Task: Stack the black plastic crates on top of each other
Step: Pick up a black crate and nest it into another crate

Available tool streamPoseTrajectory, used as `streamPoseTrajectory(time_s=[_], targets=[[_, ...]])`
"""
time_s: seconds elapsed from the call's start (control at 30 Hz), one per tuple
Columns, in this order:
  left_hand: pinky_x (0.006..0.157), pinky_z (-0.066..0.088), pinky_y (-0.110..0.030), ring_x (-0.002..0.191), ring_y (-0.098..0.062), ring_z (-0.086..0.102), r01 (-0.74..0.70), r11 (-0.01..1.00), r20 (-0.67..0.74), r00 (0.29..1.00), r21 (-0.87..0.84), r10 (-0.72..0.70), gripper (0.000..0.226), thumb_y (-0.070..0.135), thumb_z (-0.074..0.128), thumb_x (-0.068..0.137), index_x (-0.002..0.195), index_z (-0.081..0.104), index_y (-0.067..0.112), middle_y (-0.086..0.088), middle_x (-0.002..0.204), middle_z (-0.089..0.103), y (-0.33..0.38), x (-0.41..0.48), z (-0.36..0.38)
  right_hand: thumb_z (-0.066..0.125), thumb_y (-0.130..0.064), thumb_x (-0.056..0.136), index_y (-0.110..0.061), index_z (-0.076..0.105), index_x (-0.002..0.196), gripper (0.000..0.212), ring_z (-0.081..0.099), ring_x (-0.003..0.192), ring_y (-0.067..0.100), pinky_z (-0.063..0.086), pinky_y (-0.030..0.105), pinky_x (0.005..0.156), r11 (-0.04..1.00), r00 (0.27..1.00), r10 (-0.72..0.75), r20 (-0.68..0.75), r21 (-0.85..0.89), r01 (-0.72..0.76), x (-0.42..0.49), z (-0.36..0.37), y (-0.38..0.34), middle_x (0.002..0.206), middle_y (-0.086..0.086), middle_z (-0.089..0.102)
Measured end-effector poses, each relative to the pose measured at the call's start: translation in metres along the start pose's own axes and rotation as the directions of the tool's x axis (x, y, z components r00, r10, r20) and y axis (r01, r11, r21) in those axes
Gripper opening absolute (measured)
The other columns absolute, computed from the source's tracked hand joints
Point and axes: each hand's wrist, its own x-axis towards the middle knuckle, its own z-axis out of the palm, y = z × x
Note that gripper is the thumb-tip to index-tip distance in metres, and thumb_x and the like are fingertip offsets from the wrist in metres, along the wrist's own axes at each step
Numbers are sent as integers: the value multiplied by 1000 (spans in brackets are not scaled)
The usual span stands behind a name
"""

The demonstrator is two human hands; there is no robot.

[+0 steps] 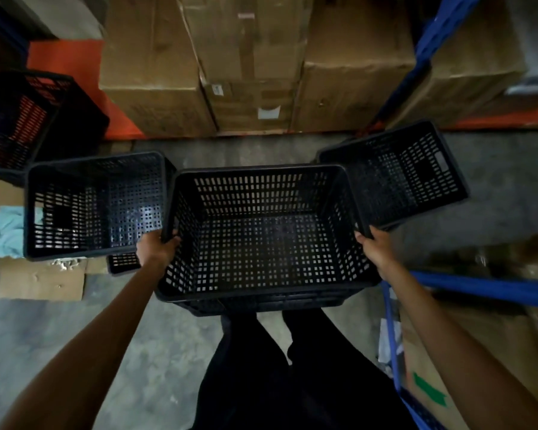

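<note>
A black perforated plastic crate [261, 237] is right in front of me, and the rims of more black crates show beneath its near edge. My left hand [157, 246] grips its left rim, fingers curled over the edge. My right hand [375, 248] grips its right rim. Another black crate [94, 206] stands on the floor to the left, touching the held one. A third black crate [395, 175] stands at the right, partly behind the held crate's corner. At the far left, a fourth black crate [28, 119] leans near an orange beam.
Stacked cardboard boxes [249, 66] fill the shelf straight ahead. Blue rack beams [485, 288] run at the right, with a carton [479, 367] under them. Flat cardboard [41, 280] and a pale blue cloth [3, 231] lie on the concrete floor at the left. My legs stand below the crate.
</note>
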Motion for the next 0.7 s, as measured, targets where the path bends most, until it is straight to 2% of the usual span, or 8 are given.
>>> streamPoseTrajectory(time_s=[0.17,0.27,0.4,0.5,0.6,0.67,0.7], targets=[[76,51,-39,96,-39,67,62,998,28,998,9,-63,41,45,62,88,110,72,11,-22,98,72,-33,24,54,52,-24,99,-10,58,131,36,59,115,39,46,44,94,993,998,42,-50,-110,-48,33,37,38,124,21,64],[73,45,-34,99,-36,67,102,994,76,992,35,-104,34,32,66,87,115,71,13,-19,102,73,-63,57,105,54,-26,98,-13,58,131,36,60,112,40,47,43,89,974,992,60,-107,-209,-81,70,72,70,121,22,65],[93,54,-44,106,-33,67,252,967,149,958,-38,-244,38,25,70,83,119,69,18,-15,111,72,-101,96,170,54,-22,97,-12,59,130,35,61,113,39,47,41,88,954,991,52,-126,-287,-87,110,114,108,120,22,66],[90,57,-46,99,-33,71,349,932,196,925,-95,-326,34,21,69,84,118,70,25,-12,108,74,-125,123,213,52,-17,98,-11,59,130,33,60,115,36,46,36,86,967,989,89,-119,-230,-114,141,138,134,124,19,65],[91,57,-44,98,-30,71,353,933,187,924,-77,-334,33,24,69,83,116,70,29,-8,107,75,-141,154,255,51,-17,99,-15,58,131,33,64,105,36,46,26,65,962,988,121,-94,-233,-140,182,162,159,117,17,67],[93,56,-45,101,-32,70,362,928,179,922,-87,-343,34,24,69,83,118,69,25,-10,112,73,-141,173,277,51,-18,99,-18,59,131,33,65,96,33,40,12,45,956,985,132,-109,-249,-156,208,176,168,106,11,66],[94,55,-45,104,-31,69,355,932,154,927,-74,-341,35,25,68,83,119,68,23,-10,114,73,-138,181,285,51,-18,99,-17,60,129,32,65,96,32,39,9,43,953,983,130,-130,-256,-160,220,182,170,102,8,65]])
